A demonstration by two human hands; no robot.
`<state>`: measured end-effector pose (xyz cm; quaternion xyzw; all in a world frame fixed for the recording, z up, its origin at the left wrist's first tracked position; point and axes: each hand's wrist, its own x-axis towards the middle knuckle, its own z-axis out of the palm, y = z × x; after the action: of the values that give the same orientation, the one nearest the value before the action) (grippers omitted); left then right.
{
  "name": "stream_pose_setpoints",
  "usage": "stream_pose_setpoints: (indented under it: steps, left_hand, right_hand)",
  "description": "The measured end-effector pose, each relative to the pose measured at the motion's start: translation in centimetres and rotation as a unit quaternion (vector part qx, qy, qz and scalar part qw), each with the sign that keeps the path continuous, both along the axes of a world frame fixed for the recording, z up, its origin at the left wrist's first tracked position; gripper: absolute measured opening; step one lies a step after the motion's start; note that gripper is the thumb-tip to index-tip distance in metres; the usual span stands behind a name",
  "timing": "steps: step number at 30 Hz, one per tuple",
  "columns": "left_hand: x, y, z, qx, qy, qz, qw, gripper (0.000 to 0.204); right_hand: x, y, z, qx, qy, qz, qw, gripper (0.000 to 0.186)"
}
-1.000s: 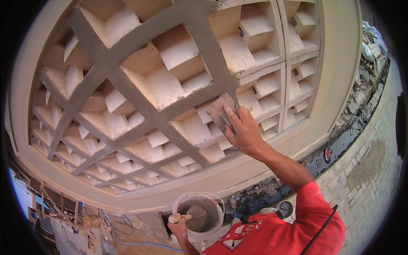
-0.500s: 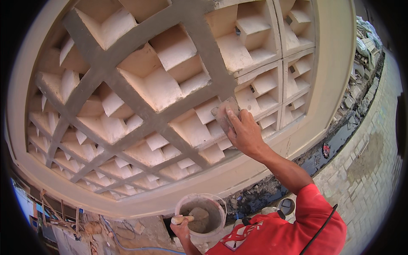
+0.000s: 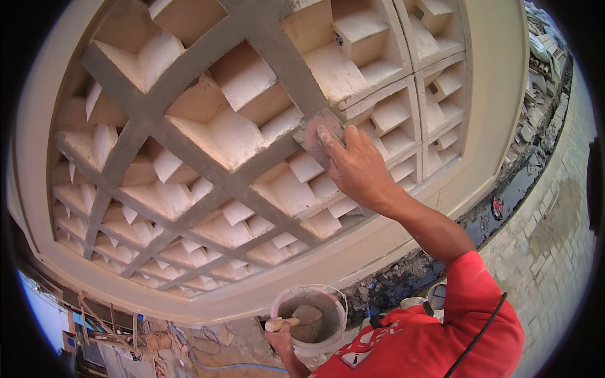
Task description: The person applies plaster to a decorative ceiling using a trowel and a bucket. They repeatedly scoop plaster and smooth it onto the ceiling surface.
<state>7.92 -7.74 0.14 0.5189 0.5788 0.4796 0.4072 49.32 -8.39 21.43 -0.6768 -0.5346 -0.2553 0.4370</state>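
Observation:
My right hand [image 3: 359, 167] is closed on a thin, flat scraper plate [image 3: 310, 140] smeared with mortar. It lies pressed against a crossing of the grey mortar bands [image 3: 151, 110] on a wall of cream breeze blocks [image 3: 233, 135]. Down by the lower edge, my left hand [image 3: 282, 340] grips a trowel by its pale wooden handle [image 3: 281, 324]. The trowel's blade [image 3: 306, 314] carries a lump of grey mortar and is over the pale bucket [image 3: 344, 310], which has wet mortar inside.
A plain cream border [image 3: 372, 249] frames the blocks. Along the wall's foot runs a dark, wet ditch [image 3: 403, 283], with rubble [image 3: 535, 107] farther up at the right. Brick paving [image 3: 535, 277] lies beyond. Wooden sticks [image 3: 113, 321] and a blue hose [image 3: 233, 365] are at lower left.
My right hand has slid the scraper plate up and slightly left along the blocks onto the band crossing. My left hand still holds the trowel at the bucket; the whole view has shifted a little.

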Motion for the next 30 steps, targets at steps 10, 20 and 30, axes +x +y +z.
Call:
stream_pose_setpoints:
  steps: [10,20,30]
  left_hand:
    - [0.5,-1.8,2.5,0.054,0.021,0.048,0.997,0.026]
    - [-0.2,-3.5,1.5,0.044,0.033,0.072,0.996,0.028]
    - [-0.9,-3.0,0.6,0.036,0.005,0.064,0.997,0.030]
  right_hand:
    - [7.7,-3.6,7.5,0.124,0.246,0.396,0.876,0.047]
    - [7.8,-1.1,12.0,0.055,0.215,0.393,0.892,0.046]
    - [7.4,-4.1,8.1,0.047,0.357,0.383,0.851,0.046]
